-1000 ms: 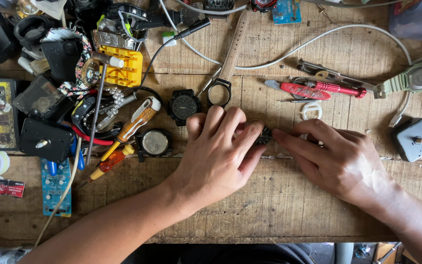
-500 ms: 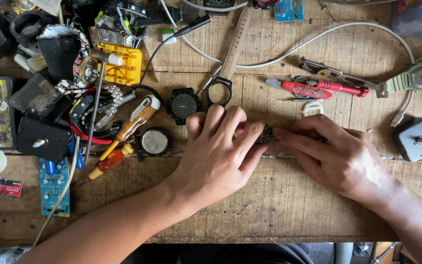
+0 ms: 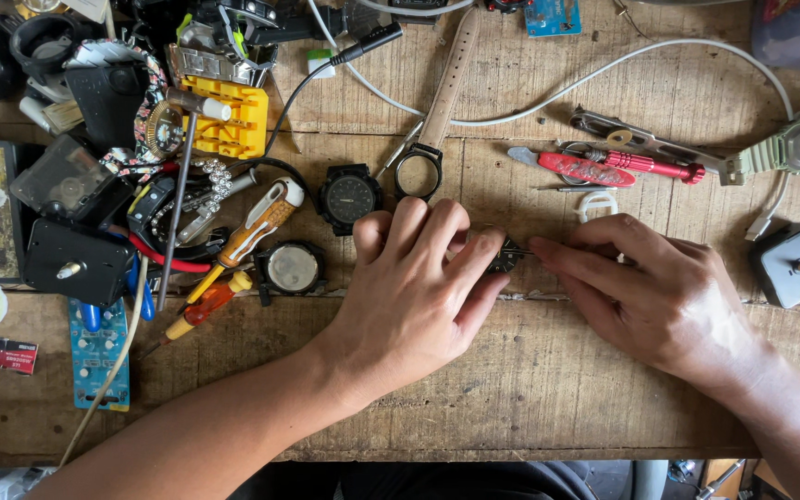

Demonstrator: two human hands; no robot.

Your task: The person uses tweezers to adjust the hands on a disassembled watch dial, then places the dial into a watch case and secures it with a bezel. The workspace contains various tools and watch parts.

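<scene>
- Our left hand [image 3: 418,287] lies curled over a small dark metal part [image 3: 506,255] near the middle of the bench [image 3: 530,370], and its fingertips pinch this part from the left side.
- Our right hand [image 3: 659,296] meets it from the right; the fingers are stretched and press together on the same part, so both hands grasp it between them.
- The part is mostly hidden under the fingers, so we cannot tell what it is exactly or if anything is already fitted to it.
- We judge the work is in the middle: the piece is picked and held on the bench, but nothing shows it as finished.
- The black watch case [image 3: 350,197], the empty black bezel ring [image 3: 418,173] and the round case with pale face [image 3: 292,268] lie apart, toward the far edge from the left hand, not joined to anything.
- The tools are not in use: the screwdriver with amber handle [image 3: 252,227] lies toward the left edge, and the red tool [image 3: 594,168] rests toward the far right corner.
</scene>
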